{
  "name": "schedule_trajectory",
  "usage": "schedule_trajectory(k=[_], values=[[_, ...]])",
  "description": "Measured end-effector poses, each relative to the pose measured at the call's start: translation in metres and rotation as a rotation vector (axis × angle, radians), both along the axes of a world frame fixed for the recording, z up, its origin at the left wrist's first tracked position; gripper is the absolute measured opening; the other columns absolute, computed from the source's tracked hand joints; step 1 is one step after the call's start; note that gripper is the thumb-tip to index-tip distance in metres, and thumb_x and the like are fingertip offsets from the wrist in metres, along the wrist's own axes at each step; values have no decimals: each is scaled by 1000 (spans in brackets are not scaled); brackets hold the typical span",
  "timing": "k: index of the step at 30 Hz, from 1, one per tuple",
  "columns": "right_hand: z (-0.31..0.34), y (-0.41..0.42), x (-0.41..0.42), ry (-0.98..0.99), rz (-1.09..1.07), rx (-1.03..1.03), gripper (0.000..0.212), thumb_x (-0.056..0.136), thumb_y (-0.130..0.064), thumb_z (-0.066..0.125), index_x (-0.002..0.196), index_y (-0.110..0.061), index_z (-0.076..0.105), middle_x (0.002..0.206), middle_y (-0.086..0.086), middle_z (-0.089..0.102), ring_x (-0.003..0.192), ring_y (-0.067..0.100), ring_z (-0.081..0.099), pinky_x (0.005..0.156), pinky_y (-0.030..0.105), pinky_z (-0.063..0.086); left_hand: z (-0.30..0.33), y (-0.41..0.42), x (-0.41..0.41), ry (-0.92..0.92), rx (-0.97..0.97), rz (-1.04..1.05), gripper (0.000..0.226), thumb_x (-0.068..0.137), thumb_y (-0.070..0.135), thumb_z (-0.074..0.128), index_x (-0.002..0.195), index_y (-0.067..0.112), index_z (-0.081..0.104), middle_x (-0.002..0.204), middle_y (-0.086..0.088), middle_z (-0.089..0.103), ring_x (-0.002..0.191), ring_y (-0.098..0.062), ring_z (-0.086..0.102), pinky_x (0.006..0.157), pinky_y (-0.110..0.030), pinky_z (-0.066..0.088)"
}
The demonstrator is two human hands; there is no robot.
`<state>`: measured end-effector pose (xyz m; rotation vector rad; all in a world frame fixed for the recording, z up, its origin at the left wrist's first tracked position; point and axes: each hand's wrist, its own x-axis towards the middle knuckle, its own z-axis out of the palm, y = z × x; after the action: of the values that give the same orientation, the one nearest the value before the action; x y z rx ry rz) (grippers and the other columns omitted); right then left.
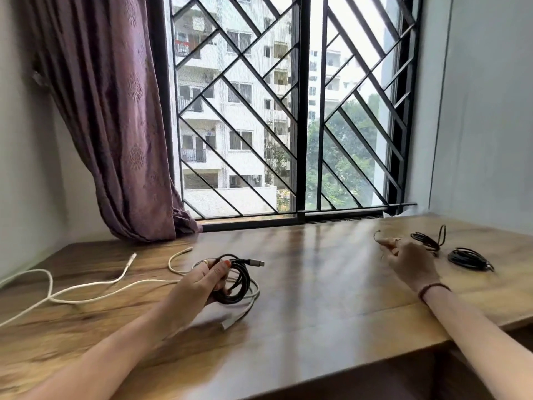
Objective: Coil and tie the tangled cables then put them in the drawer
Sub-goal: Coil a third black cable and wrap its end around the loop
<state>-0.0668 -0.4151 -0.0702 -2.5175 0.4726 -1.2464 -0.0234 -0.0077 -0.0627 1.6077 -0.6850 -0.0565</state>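
Two hands, left hand (202, 280) gripping black cable (235, 287) (unlabelled)

1. No text, label, brand, number or sign can be read anywhere in the head view.
2. The cables on the wooden desk (317, 284) show no legible marking, and nothing beyond the window grille is sharp enough to read.
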Motion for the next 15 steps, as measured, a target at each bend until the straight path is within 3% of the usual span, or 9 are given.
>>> schedule_trajectory(k=[3, 5, 7, 10, 12, 15], values=[[5, 41, 6, -16, 219, -113, 21, 84, -11, 67, 104, -17, 74, 82, 4, 67, 68, 23, 66, 66, 29, 49, 0, 1, 3, 6, -14, 30, 31, 99, 16, 41, 69, 9, 42, 47, 6, 36, 34, -1, 31, 36, -9, 30], [7, 69, 12, -9, 371, -150, 22, 85, -11, 66, 103, -21, 73, 81, -6, 61, 60, 13, 61, 65, 29, 52, -1, 3, 9, -37, 19, 69, 29, 98, 23, 44, 73, 10, 44, 54, 2, 37, 43, -7, 32, 42, -15, 29], [11, 98, 17, -26, 475, -160, 20, 84, -11, 67, 98, -22, 74, 80, -13, 58, 58, 6, 59, 64, 24, 50, -3, 7, 16, -64, 40, 99, 27, 97, 29, 46, 79, 9, 46, 55, 4, 40, 51, -12, 34, 49, -21, 28], [23, 144, 22, -76, 624, -135, 14, 81, -9, 69, 87, -20, 75, 73, -17, 56, 56, 4, 58, 62, 14, 48, -6, 11, 25, -46, 19, 125, 35, 89, 44, 53, 78, 11, 46, 50, 12, 42, 47, -5, 36, 50, -17, 33], [36, 173, 21, -96, 724, -116, 9, 80, -11, 71, 81, -19, 72, 74, -16, 55, 58, 4, 59, 58, 9, 45, -7, 16, 30, -25, -5, 145, 47, 83, 58, 58, 80, 13, 47, 57, 9, 42, 57, -12, 38, 65, -30, 36], [62, 207, 17, 127, 895, -148, 3, 83, -19, 71, 85, -20, 73, 88, -8, 57, 66, 4, 60, 60, 8, 45, -8, 22, 37, 30, -133, 149, 51, 70, 62, 61, 83, 14, 49, 59, 8, 46, 62, -14, 41, 78, -44, 41]])
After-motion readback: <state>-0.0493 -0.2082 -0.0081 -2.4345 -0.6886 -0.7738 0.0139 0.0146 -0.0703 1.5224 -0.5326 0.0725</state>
